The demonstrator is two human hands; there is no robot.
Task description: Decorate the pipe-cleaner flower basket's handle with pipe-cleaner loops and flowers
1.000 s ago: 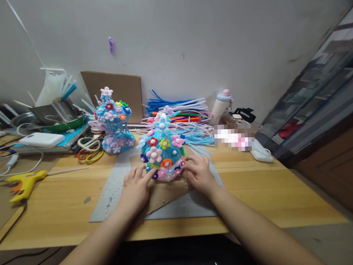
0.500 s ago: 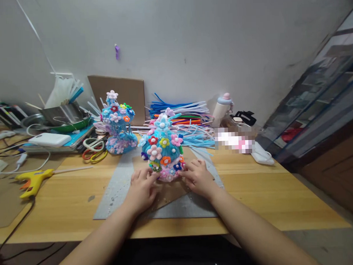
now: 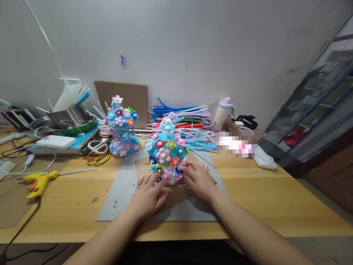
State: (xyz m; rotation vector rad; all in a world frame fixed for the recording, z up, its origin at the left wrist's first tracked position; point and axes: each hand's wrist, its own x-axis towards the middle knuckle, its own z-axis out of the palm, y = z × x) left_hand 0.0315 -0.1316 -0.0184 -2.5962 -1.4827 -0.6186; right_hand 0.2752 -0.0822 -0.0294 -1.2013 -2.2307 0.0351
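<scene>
A domed ornament of blue pipe cleaners (image 3: 167, 143), covered in colourful fuzzy flowers, stands upright in front of me. The left hand (image 3: 149, 194) has its fingers bent against the lower front left of its base. On the opposite side, my right hand (image 3: 199, 180) presses its thumb and fingertips to the lower right edge. Between them the base is pinched; its far side is hidden. Beneath lies a piece of brown cardboard (image 3: 178, 196) on a grey mat (image 3: 115, 204). A similar flowered ornament (image 3: 122, 128) stands behind to the left.
Bundles of pipe cleaners (image 3: 181, 113) lie along the wall. At left are a yellow glue gun (image 3: 42, 179) with a cord, scissors (image 3: 98, 150), a white power bank (image 3: 56, 141) and a metal pot (image 3: 68, 117). A bottle (image 3: 223, 114) stands at back right.
The ornament has turned slightly to the right on its base. My left hand has shifted a little rightward along the front; my right hand stays at its side. The whole view has also moved slightly.
</scene>
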